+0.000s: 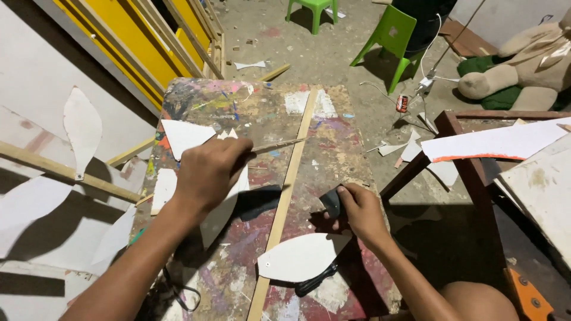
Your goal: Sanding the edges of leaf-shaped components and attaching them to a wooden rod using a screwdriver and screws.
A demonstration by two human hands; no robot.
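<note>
Board (333, 148) surface is carrying all the work I am viewing through the head camera. I am seeing the left hand (208, 172) closed around a thin stick (279, 144), which is pointing right, toward a wooden strip (285, 196) running lengthwise down the board. The right hand (360, 211) is sitting right of that strip, fingers curled on a small dark object (331, 203); I cannot tell what kind of object it is. A white leaf shape (300, 257) is lying flat just below the right hand, its upper right end reaching under the fingers. A second white cutout (223, 208) is lying beneath the left hand.

Counts as I am reading them:
- Hands: two, both gripping.
- White cutouts on the board: four, counting a triangular piece (184, 137) above the left hand and a small piece (163, 189) at the left edge.
- Green chairs (389, 35) on the floor beyond: two.
- Stuffed toy (523, 65): one, at the far right.
</note>
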